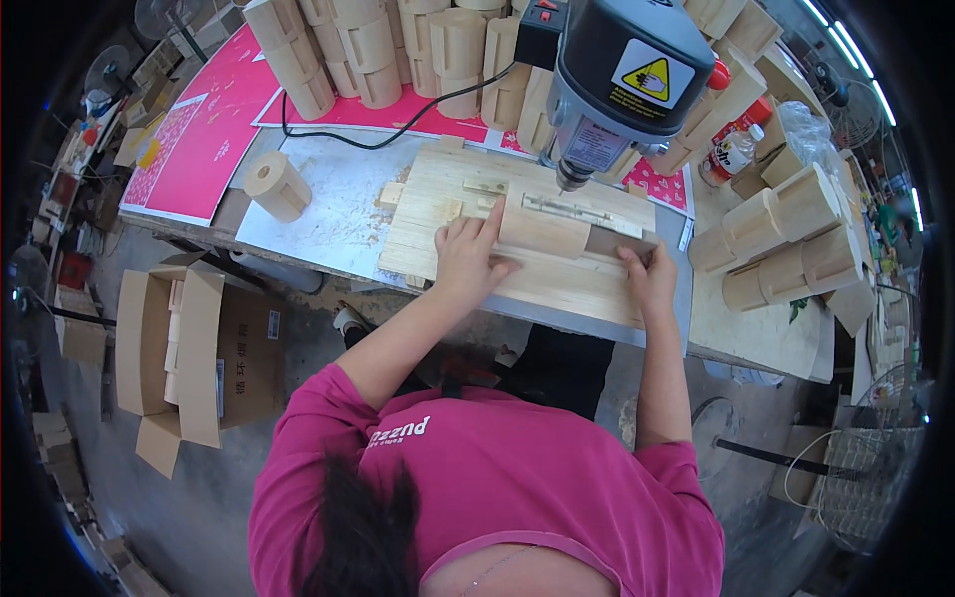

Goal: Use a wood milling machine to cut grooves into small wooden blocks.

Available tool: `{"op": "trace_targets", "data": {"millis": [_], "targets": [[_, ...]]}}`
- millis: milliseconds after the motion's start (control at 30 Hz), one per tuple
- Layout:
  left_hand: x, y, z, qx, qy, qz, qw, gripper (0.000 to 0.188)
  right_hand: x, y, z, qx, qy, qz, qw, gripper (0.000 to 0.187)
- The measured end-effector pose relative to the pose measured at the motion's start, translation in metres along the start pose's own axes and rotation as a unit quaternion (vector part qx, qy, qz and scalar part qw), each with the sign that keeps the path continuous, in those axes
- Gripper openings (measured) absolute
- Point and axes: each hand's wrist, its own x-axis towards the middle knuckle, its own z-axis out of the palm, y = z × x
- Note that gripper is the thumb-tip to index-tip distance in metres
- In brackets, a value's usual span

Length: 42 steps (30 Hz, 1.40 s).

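Note:
A pale wooden cylinder [542, 231] lies on its side on a wooden board [557, 284], below the chuck of a drill press [574, 177]. My left hand [466, 257] is closed about its left end, the index finger along the top and the thumb on the near side. Against the cylinder's right end sits a flat grey-brown strip [612, 242]. Between thumb and fingers of my right hand [652, 284] is the strip's outer end. A slotted wooden fixture [567, 211] lies just behind the cylinder, partly hidden by it.
One grooved wooden cylinder [278, 187] stands on white sheeting to the left. Stacked cylinders [458, 60] line the back; more lie on the right [796, 269]. A black cable [398, 134] crosses the table. An open cardboard box [199, 348] with wooden pieces stands lower left.

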Motion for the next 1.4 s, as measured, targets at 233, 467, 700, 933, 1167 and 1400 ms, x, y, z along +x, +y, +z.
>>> {"op": "trace_targets", "data": {"millis": [233,467,700,933,1167,1400], "targets": [[0.013,-0.032,0.011,0.008,0.084,0.06,0.995,0.078,0.004,-0.016,0.018,-0.008,0.014,-0.009,1.0,0.035],[0.011,-0.048,0.017,-0.145,0.052,-0.006,0.988,0.061,0.006,-0.019,0.019,-0.016,0.003,0.022,1.0,0.037],[0.027,-0.055,0.002,-0.088,-0.023,0.049,0.995,0.054,0.006,-0.018,0.018,-0.053,-0.011,0.013,0.998,0.041],[0.025,-0.063,0.002,-0.108,-0.053,0.032,0.992,0.05,0.045,-0.087,-0.059,-0.142,-0.104,-0.066,0.982,0.046],[0.026,-0.065,0.008,-0.136,-0.057,0.036,0.988,0.05,0.132,-0.171,-0.083,0.083,0.052,-0.19,0.977,0.044],[0.027,-0.061,0.004,-0.123,-0.046,0.045,0.99,0.05,0.068,-0.2,-0.076,-0.083,0.153,-0.27,0.947,0.029]]}}
